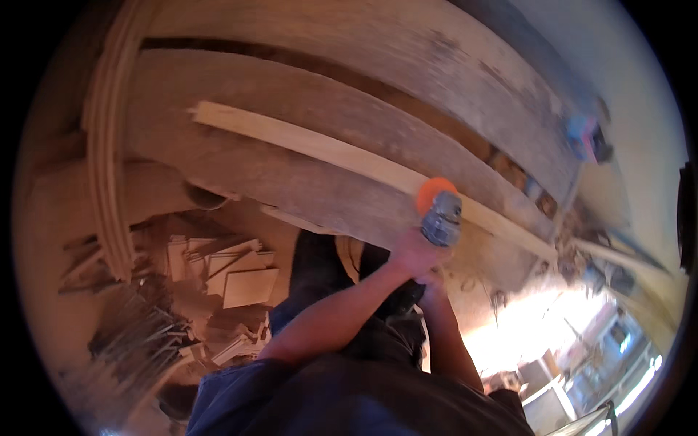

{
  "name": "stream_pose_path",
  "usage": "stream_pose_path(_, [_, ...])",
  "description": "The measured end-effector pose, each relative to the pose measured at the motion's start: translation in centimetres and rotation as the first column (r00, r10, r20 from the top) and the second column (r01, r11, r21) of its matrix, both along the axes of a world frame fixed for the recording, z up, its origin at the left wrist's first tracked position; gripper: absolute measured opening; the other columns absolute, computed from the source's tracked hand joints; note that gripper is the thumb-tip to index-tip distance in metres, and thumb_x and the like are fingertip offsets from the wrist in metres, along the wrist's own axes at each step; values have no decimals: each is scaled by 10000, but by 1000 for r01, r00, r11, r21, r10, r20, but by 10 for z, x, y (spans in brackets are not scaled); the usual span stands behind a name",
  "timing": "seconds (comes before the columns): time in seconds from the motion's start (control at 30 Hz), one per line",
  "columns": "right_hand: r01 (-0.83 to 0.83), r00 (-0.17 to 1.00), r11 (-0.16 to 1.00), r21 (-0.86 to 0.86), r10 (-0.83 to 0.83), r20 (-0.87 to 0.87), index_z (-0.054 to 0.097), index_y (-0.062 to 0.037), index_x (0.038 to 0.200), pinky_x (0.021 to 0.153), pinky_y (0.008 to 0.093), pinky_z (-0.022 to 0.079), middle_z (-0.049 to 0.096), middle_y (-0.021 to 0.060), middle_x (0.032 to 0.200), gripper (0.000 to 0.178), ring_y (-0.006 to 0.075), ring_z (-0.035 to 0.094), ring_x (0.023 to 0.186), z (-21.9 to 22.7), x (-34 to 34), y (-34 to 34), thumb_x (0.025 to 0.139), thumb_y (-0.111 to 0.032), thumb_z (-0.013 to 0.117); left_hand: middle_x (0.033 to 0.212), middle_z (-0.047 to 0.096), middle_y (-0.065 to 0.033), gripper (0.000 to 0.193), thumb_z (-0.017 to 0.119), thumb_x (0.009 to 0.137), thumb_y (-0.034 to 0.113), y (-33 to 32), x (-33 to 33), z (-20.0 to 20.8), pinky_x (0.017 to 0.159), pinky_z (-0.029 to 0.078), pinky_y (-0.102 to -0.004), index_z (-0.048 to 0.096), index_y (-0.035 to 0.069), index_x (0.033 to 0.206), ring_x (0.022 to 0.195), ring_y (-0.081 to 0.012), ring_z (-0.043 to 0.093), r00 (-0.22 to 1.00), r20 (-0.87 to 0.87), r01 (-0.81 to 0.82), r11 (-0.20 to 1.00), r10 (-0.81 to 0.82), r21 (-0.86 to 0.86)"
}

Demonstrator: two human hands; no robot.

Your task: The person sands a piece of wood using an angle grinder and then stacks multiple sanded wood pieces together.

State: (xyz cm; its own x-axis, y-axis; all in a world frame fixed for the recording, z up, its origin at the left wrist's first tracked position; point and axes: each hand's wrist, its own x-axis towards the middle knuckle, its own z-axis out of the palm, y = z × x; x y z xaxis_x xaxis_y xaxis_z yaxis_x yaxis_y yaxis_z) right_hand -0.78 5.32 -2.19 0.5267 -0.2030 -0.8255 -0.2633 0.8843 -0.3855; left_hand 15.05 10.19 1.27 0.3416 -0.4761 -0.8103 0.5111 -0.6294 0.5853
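left hand (416,254) grips power tool (438,213) | on wooden strip (320,149) | offcuts (233,272) nearby

A worn wooden workbench (291,156) carries a long pale wood strip (349,158) lying along its top.

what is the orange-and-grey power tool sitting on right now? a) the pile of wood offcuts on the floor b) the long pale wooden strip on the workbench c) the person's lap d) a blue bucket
b: the orange-and-grey power tool sits on the long pale wooden strip lying across the workbench, with both hands gripping it from below; the offcuts lie apart, lower left.
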Motion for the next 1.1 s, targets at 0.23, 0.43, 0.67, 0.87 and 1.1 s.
stream_pose_path(0.23, [-255,962,967,-12,255,93,574,23,1168,704,402,605,683,160,957,552,280,714,810,10,116,54,625,-27,658,913,756,-141,485,874,689,365,79,81,1,805,570,-363,746,5,988,847,-228,739,959,-22,-283,959,283,-6])
stream_pose_path(0.43, [-486,868,873,-39,488,88,606,27,1047,627,370,586,679,139,884,408,255,703,745,10,206,110,644,-2,663,905,747,-101,469,887,700,353,157,142,-15,773,567,-360,749,16,995,808,-185,712,874,-23,-486,874,486,12])
stream_pose_path(0.67, [-697,696,704,-133,710,107,633,8,1005,654,361,567,675,116,841,345,240,676,728,16,337,177,671,-73,619,854,729,-100,468,885,683,339,241,245,-21,696,556,-360,739,-23,943,755,-180,689,716,-72,-698,715,695,-42])
stream_pose_path(0.87, [-616,786,787,-36,617,45,601,6,1108,691,359,574,662,91,928,468,221,687,815,9,315,168,644,-19,650,866,737,-112,480,872,676,348,228,231,-24,730,568,-366,744,-27,948,796,-204,706,776,73,-629,777,626,17])
stream_pose_path(1.1, [-530,844,842,-102,535,37,586,10,1154,709,376,593,661,102,966,544,249,697,833,30,291,165,617,-34,660,937,750,-123,496,869,695,364,209,203,-20,807,569,-384,749,-15,991,849,-227,716,743,48,-659,742,667,-120])
